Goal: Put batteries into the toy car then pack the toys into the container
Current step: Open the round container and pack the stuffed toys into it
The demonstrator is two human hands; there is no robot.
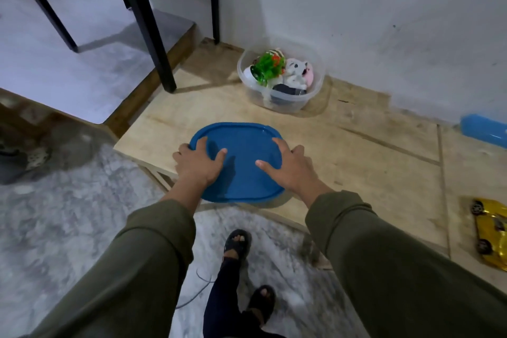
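A blue oval lid [241,170] lies near the front edge of a low wooden platform [356,162]. A sliver of something clear shows under its near rim. My left hand [199,163] grips the lid's left rim, thumb on top and fingers curled over the edge. My right hand [289,169] holds the right rim the same way. A clear plastic container [282,103] stands open at the back by the wall, filled with toys: a green one [267,66] and a white plush [295,71] on top. A yellow toy car [492,233] lies on the platform at the far right.
A black table's legs [162,57] stand at the platform's back left corner. A blue object [484,130] lies at the right edge by the white wall. My sandalled feet [238,244] stand on the marbled floor just before the platform.
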